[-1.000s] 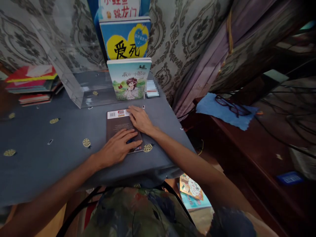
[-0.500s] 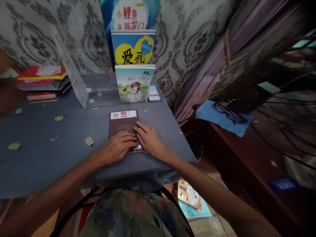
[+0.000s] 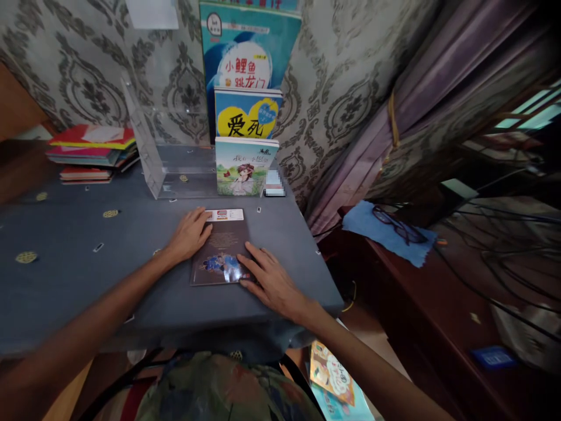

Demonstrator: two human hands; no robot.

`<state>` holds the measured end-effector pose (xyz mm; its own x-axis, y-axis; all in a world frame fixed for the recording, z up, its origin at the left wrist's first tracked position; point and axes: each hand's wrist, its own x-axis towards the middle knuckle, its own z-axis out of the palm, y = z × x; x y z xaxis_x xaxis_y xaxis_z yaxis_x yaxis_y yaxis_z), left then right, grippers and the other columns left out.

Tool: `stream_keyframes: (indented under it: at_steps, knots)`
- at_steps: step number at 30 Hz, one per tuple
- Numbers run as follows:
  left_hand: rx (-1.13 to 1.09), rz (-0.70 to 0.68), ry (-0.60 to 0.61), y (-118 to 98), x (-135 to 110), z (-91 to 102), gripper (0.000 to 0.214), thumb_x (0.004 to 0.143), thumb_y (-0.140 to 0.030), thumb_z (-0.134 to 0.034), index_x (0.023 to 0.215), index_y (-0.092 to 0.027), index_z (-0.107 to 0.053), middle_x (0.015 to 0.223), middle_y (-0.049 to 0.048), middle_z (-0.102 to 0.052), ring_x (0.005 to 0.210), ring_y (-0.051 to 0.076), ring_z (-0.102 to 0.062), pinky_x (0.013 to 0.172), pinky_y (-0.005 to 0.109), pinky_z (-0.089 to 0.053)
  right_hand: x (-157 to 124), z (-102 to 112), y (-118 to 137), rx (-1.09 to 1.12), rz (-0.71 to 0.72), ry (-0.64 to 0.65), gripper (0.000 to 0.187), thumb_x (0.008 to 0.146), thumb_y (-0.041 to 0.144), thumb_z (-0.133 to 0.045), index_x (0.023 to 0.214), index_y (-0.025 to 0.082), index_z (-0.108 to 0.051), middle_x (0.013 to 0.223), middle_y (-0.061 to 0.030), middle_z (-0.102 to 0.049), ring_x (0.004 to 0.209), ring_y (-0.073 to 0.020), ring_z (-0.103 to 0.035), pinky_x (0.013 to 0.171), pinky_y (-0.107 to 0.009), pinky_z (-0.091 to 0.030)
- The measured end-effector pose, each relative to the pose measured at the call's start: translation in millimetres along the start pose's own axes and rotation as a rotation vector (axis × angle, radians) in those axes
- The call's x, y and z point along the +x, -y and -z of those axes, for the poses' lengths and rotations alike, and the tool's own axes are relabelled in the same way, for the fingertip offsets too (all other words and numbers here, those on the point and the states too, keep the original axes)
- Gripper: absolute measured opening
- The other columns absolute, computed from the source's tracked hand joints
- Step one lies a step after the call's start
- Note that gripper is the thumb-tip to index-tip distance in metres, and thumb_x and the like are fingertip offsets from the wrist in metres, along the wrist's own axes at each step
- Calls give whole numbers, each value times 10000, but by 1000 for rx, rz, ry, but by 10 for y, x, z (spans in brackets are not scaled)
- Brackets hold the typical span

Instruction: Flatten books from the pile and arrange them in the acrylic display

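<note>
A dark brown book (image 3: pixel 221 245) lies back cover up on the grey-blue cloth-covered table (image 3: pixel 87 275). My left hand (image 3: pixel 189 235) rests flat on the book's far left corner, fingers stretched out. My right hand (image 3: pixel 269 282) lies flat at its near right corner, fingers spread over the edge. Behind the book, three books stand in steps against the wall: a green-covered one (image 3: pixel 244 166) in front, a blue and yellow one (image 3: pixel 248 114) above it, and a tall blue one (image 3: pixel 249 49) at the back.
A clear acrylic stand (image 3: pixel 151 146) sits left of the standing books. A stack of books (image 3: pixel 90 152) lies at the table's far left. On the right is a dark wooden surface with a blue cloth (image 3: pixel 385 231), glasses (image 3: pixel 397 225) and cables. More books (image 3: pixel 333 380) lie on the floor.
My left hand slid from the book's near end up to its far left corner. My right hand drew back from the far end to the near right corner. The view tilted upward.
</note>
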<state>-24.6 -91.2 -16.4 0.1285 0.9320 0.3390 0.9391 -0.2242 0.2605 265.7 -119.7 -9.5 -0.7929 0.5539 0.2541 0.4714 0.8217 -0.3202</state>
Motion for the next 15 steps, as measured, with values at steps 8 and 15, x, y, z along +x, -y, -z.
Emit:
stream_keyframes:
  at_steps: [8,15]
  knots:
    - [-2,-16,-40,26,-4,-45,384,1013,-330,-397,1298,-149,-581,1402,163,-582,1326,291,-529,1141,514,-412,23,-17,-54,2,3,-22,527,979,382,-606,1473,230,-501,1579,-184,-431,1449,-307,-447,1146,-559,-453]
    - [-28,-17,-53,123,162,-55,355,987,-308,-434,1269,-177,-605,1348,135,-614,1274,278,-557,1118,488,-433,183,41,-96,-7,-5,1,507,978,413,-603,1434,198,-549,1550,-198,-465,1437,-318,-457,1156,-574,-424]
